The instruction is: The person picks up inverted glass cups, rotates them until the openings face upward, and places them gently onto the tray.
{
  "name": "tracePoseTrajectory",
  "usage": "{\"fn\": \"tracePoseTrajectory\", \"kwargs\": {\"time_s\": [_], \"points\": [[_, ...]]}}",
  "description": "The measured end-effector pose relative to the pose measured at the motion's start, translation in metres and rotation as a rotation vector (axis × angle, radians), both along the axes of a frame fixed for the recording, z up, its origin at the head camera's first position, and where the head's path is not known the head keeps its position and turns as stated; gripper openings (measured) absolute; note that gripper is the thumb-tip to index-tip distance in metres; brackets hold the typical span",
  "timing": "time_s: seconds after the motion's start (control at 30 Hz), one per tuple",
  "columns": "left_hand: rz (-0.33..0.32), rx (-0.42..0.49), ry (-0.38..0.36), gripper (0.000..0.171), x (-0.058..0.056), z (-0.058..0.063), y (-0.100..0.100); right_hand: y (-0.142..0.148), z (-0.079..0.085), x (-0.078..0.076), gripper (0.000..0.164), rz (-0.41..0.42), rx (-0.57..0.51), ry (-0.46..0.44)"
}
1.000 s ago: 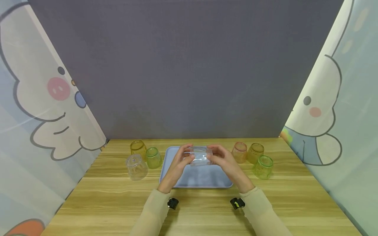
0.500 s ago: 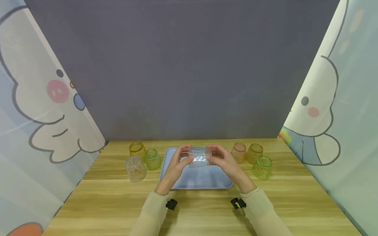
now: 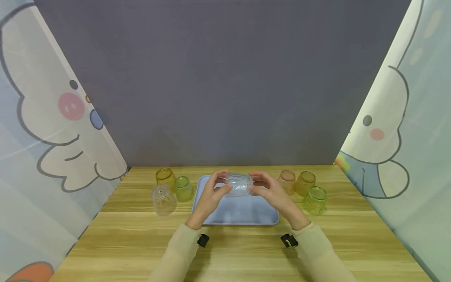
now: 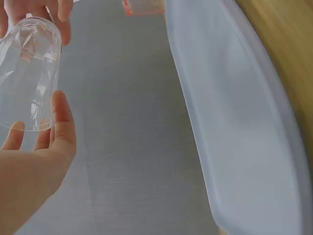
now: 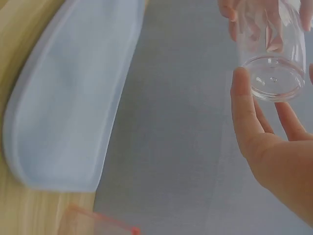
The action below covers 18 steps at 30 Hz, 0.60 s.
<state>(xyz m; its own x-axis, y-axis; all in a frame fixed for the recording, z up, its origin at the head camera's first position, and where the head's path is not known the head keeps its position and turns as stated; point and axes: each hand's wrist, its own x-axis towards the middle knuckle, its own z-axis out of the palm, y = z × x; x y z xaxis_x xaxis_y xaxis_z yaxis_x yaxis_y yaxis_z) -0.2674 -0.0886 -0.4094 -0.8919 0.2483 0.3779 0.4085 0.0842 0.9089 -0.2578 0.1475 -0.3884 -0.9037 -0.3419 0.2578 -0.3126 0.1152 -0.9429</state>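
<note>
Both hands hold a clear, see-through cup [image 3: 239, 185] on its side, raised over the pale blue tray [image 3: 243, 217]. At its wide, open end, the thumb and fingers of my left hand [image 3: 210, 197] grip the rim, as the left wrist view [image 4: 32, 83] also shows. My right hand [image 3: 276, 194] pinches the opposite end, where the round base [image 5: 275, 78] appears in the right wrist view. Its thumb lies on the near side, with other fingers behind.
Left of the tray stand a yellow cup [image 3: 165, 178], a green cup [image 3: 184, 190] and a clear cup [image 3: 164, 201]. On its right are a pink cup [image 3: 287, 183], an amber cup [image 3: 305, 184] and a green cup [image 3: 314, 201]. A grey panel [image 3: 225, 86] rises behind the wooden table [image 3: 239, 254].
The clear cup has turned a little between the fingers, and the glare on it has shifted. My wrists have spread slightly apart. The cups on the table stay put.
</note>
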Motion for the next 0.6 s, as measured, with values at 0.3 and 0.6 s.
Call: {"fn": "tracePoseTrajectory", "kwargs": {"time_s": [0.3,0.6], "points": [[0.036,-0.126,0.050,0.053,-0.007,0.003,-0.006,0.007,-0.001,0.003,0.048,-0.025,0.225,0.084],[0.076,-0.170,0.024,0.051,-0.008,0.006,-0.016,0.020,0.001,0.008,0.043,-0.049,0.431,0.155]]}}
